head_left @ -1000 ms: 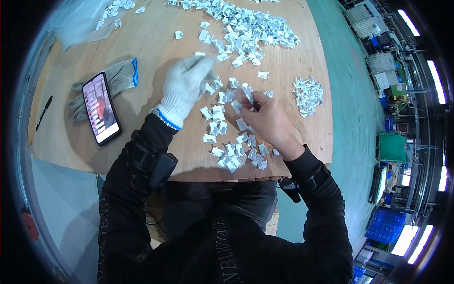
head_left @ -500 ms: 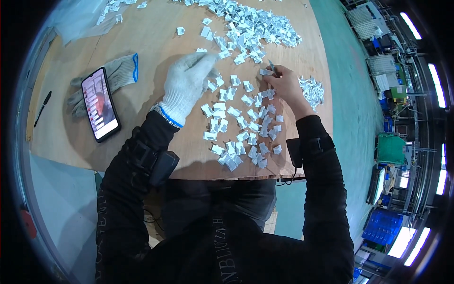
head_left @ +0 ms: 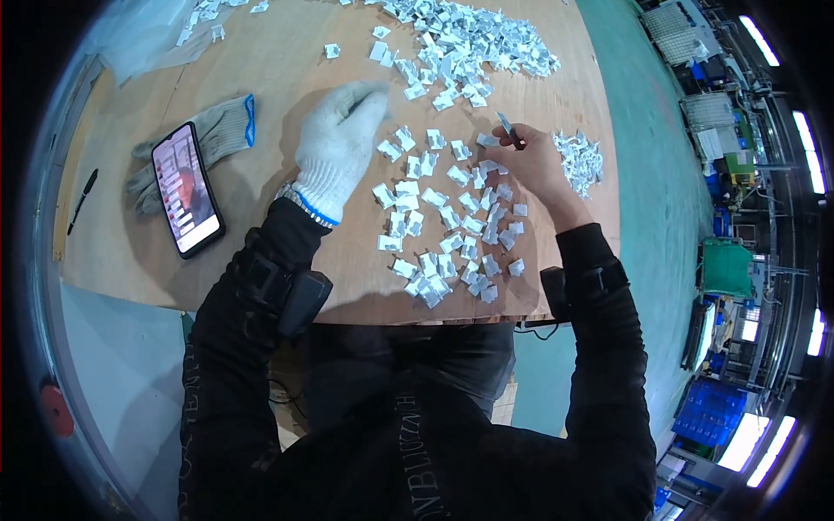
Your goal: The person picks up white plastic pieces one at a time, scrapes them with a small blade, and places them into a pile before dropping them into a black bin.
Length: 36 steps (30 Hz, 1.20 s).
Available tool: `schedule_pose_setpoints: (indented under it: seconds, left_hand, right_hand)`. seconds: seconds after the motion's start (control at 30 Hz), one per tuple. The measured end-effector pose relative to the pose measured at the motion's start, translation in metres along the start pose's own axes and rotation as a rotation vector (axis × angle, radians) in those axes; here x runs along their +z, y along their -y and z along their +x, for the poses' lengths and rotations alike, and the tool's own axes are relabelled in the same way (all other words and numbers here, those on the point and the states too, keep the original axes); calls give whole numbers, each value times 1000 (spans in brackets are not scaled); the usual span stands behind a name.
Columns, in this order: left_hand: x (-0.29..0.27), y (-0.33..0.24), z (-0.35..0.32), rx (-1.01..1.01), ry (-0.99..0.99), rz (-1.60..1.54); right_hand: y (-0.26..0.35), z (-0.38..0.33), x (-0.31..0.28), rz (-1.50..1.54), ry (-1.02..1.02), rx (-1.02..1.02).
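Note:
My left hand (head_left: 340,135), in a white knitted glove with a blue-edged cuff, hovers over the table left of the spread pieces. Its fingers are curled together, and whatever they may hold is hidden. My bare right hand (head_left: 532,162) pinches a small dark pointed knife-like tool (head_left: 511,132), tip pointing away from me. One small silvery-white bent piece (head_left: 486,140) is beside its fingertips. Between my hands and nearer me lie several similar loose pieces (head_left: 433,198). A large heap of pieces (head_left: 469,43) sits at the far side.
A pile of narrow silvery bits (head_left: 580,162) lies right of my right hand, by the edge of the wooden table (head_left: 261,260). At the left are a lit phone (head_left: 186,193) resting on a grey glove (head_left: 228,126), a black pen (head_left: 82,201) and clear plastic sheeting (head_left: 139,39).
My left hand has drawn slightly left, and the piece beyond its fingertips no longer shows. My right hand keeps its grip on the tool. The whole view has shifted a little.

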<state>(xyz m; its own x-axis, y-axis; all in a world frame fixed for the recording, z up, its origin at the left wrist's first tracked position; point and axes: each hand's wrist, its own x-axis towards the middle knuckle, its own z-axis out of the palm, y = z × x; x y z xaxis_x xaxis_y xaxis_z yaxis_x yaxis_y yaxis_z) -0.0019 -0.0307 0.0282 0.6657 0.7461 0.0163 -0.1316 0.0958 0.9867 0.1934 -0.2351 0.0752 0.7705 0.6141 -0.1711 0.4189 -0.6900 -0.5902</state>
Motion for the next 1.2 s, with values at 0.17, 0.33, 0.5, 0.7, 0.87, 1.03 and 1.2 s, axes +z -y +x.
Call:
schedule_pose_setpoints:
  seconds: [0.17, 0.33, 0.5, 0.7, 0.87, 1.03, 1.2]
  left_hand:
    - [0, 9, -3, 411, 92, 543]
    - [4, 9, -5, 573, 123, 771]
    - [7, 10, -6, 476, 108, 732]
    - [12, 31, -5, 474, 110, 433]
    - [22, 34, 0, 562, 151, 503]
    - [56, 11, -3, 651, 297, 941]
    - [78, 12, -28, 684, 455, 1007]
  right_hand:
    - [-52, -1, -24, 152, -116, -19]
    - [-92, -4, -17, 206, -144, 33]
    - [-85, 2, -1, 71, -169, -105]
    - [-69, 4, -2, 65, -108, -81]
    - [-56, 8, -3, 63, -38, -75]
    - [-37, -7, -1, 1, 20, -103]
    - [-8, -49, -6, 99, 176, 33]
